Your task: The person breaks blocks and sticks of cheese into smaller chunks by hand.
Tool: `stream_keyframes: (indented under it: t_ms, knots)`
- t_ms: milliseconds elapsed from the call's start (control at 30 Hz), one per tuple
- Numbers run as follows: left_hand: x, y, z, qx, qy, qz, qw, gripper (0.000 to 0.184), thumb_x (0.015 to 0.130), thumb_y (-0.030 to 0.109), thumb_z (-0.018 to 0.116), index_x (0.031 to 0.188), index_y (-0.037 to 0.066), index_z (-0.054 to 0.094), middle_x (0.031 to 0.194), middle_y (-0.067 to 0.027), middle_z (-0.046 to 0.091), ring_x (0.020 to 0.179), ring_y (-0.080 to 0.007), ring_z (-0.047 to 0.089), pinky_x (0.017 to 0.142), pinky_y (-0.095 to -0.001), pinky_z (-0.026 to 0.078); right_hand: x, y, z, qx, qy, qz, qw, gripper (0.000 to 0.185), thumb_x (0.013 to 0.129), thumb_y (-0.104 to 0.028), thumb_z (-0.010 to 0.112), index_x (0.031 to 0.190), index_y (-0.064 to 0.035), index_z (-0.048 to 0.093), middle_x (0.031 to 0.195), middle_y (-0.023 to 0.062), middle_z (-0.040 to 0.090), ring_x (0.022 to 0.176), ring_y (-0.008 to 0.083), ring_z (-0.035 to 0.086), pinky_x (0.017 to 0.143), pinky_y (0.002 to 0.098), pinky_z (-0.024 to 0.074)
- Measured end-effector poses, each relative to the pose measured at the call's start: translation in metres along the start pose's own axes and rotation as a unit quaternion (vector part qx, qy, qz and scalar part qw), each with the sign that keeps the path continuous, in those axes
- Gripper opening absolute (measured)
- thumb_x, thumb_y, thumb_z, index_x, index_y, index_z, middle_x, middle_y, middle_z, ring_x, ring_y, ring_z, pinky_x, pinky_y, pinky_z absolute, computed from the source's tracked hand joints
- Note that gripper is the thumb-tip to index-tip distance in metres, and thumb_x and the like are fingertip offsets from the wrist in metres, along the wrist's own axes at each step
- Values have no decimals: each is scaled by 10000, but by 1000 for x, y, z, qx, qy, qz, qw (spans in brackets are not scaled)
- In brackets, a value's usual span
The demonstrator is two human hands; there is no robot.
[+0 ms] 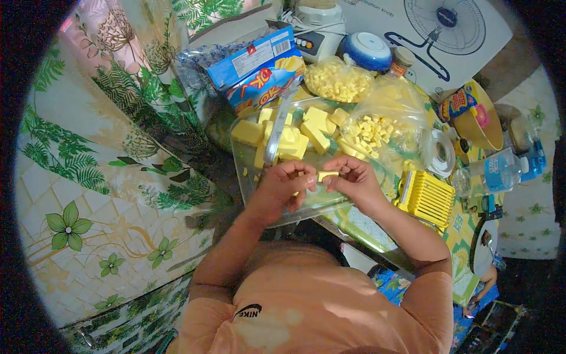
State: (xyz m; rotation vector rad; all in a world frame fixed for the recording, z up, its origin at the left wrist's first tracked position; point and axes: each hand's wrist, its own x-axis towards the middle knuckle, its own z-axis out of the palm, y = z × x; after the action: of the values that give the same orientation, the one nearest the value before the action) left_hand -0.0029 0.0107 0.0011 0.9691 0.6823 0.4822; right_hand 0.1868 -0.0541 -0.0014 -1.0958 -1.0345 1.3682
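A small pale-yellow cheese piece (328, 175) is pinched between the thumb and fingers of my right hand (355, 180). Close beside it, my left hand (284, 186) has its fingertips pressed together; what they hold is too small to make out. A knife (278, 131) lies across the yellow cheese blocks (285, 141), its near end meeting the back of my left hand, so I cannot tell whether the hand grips it. Both hands are over a clear plastic tray (243, 177). An open plastic bag (407, 109) with small cheese cubes (376, 131) lies just beyond my right hand.
Behind the tray are a blue printed box (259, 74), a full bag of cubes (339, 79), a blender base (318, 32) and a blue bowl (367, 50). To the right are a yellow slotted cutter (425, 199), a water bottle (501, 171) and a yellow tub (486, 121).
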Motion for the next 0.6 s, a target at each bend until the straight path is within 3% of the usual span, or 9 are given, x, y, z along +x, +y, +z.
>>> stream_keyframes:
  t_ms: [267, 600]
  knots:
    - [2, -6, 0, 30, -9, 19, 999, 247, 797, 146, 650, 1007, 47, 567, 726, -23, 589, 441, -45, 443, 361, -195, 321, -2, -6, 3, -11, -10, 22, 1000, 218, 789, 20, 636, 996, -22, 581, 881, 27, 626, 782, 69, 582, 689, 212, 465]
    - [0, -1, 4, 22, 12, 5, 1000, 259, 833, 165, 628, 1030, 6, 571, 717, 0, 572, 450, -36, 430, 371, -200, 331, -1, -2, 0, -10, -9, 22, 1000, 187, 792, 14, 638, 969, -31, 595, 818, 17, 629, 732, 61, 579, 644, 201, 464]
